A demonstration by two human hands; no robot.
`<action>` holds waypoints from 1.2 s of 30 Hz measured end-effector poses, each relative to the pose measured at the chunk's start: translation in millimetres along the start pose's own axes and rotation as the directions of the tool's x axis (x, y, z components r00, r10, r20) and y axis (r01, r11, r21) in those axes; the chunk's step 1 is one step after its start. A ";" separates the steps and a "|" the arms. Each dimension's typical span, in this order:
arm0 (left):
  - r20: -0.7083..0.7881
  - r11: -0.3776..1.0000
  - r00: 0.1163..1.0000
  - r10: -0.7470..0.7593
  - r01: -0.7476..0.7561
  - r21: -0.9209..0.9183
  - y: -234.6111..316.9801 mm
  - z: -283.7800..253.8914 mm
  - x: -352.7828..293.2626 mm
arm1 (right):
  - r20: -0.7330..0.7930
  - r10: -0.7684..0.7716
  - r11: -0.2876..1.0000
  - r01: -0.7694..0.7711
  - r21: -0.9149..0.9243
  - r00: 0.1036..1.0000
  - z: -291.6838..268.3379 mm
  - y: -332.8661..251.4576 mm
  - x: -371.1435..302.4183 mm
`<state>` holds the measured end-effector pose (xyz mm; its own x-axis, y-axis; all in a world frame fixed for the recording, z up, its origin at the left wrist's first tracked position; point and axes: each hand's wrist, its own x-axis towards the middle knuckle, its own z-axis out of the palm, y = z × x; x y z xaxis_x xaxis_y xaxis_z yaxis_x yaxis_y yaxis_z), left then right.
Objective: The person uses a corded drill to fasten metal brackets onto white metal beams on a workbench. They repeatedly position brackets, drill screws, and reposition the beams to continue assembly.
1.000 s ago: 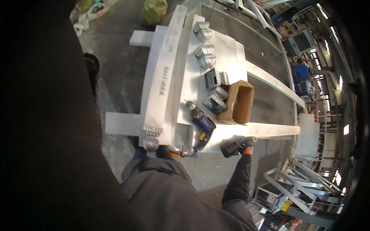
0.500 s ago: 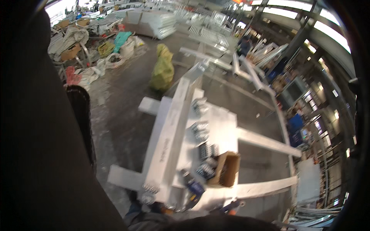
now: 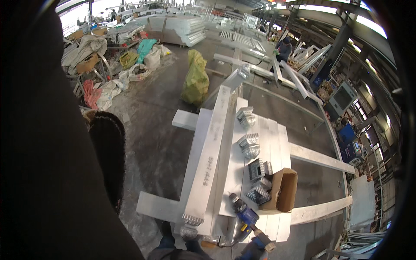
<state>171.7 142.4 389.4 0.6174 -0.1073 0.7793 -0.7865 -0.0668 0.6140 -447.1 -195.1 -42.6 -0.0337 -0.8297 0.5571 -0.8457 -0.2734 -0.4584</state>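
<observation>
A dark sleeve (image 3: 39, 143) fills the left side, very close, with a dark fuzzy-edged cuff (image 3: 106, 160) beside it. Neither of my hands shows. Below me, a long pale metal beam (image 3: 208, 160) lies over other boards, with a ribbed metal connector (image 3: 192, 220) at its near end. To its right rests a blue cordless drill (image 3: 245, 212) on white panels. Several ribbed metal connectors (image 3: 249, 145) stand along these panels, next to an open cardboard box (image 3: 286, 190). At the lower edge a dark blue tool (image 3: 260, 240) is partly cut off.
Crossbars (image 3: 323, 159) reach right from the work stand to a long rail. A yellow-green sack (image 3: 196, 80) stands beyond the beam. Scrap and bags (image 3: 138, 56) are heaped at the far left. Another person (image 3: 284, 51) is at the far right, near frame members.
The view has shifted, so the beam, panels and box sit farther right in the picture. It is sharper now. More of the dark cuff shows at the left.
</observation>
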 end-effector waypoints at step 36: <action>0.998 0.998 -0.021 -0.063 -0.017 0.062 -55.9 109.3 -436.1 | 0.999 0.032 0.846 -0.532 -0.043 -0.029 -57.1 -299.8 -13.9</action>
<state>-55.1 84.6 1.4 0.0223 -0.9833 -0.1806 -0.7963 -0.1268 0.5915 -223.5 -73.8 126.6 0.5057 -0.4710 -0.7228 -0.7203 0.2306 -0.6542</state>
